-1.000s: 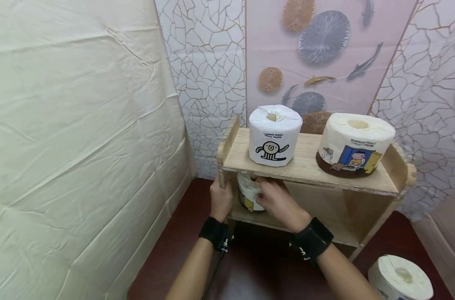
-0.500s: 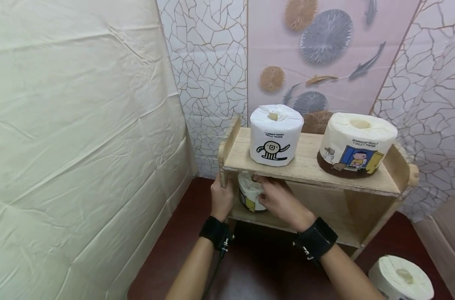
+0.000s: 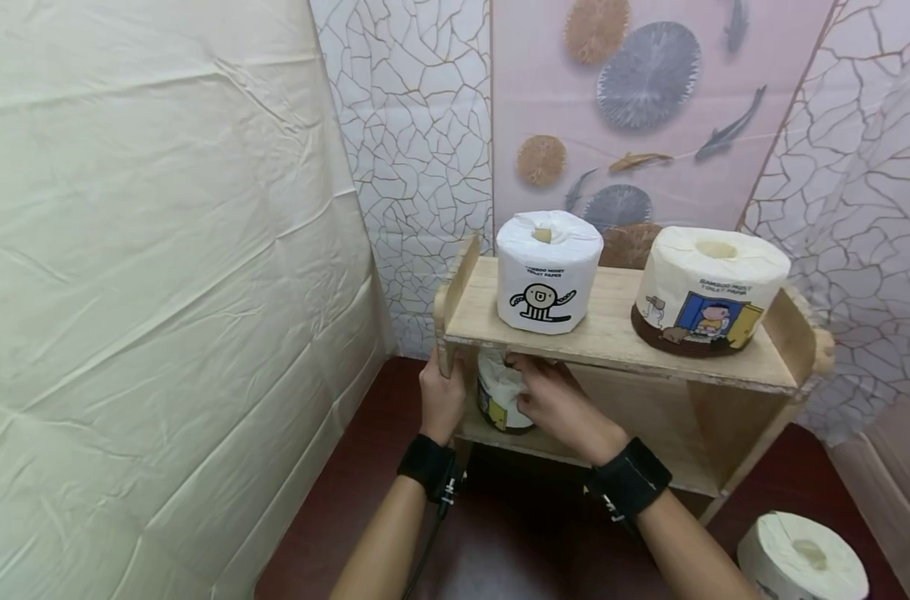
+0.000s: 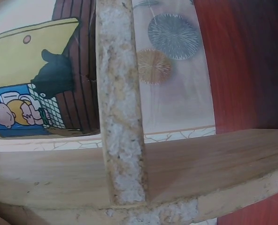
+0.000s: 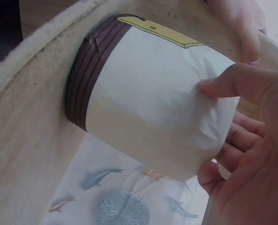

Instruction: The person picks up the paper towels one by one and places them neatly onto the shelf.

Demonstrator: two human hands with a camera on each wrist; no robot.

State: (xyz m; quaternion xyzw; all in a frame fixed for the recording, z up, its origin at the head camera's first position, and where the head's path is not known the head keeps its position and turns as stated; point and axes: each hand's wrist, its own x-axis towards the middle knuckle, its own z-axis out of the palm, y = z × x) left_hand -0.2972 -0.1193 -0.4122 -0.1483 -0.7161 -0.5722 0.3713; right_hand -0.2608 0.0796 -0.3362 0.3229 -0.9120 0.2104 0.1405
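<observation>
Right hand (image 3: 565, 407): pinches a toilet roll (image 5: 150, 93) on the lower shelf (image 3: 642, 458); left hand (image 3: 442, 400): holds the wooden side board (image 3: 462, 275); up top: I see a white roll (image 3: 549, 279), a cream roll (image 3: 706, 296)

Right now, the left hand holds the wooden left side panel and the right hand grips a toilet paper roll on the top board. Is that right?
One thing is off: the toilet paper roll the right hand grips is below the top board, not on it; the head view shows this. The left hand does hold the wooden left side panel.
</observation>
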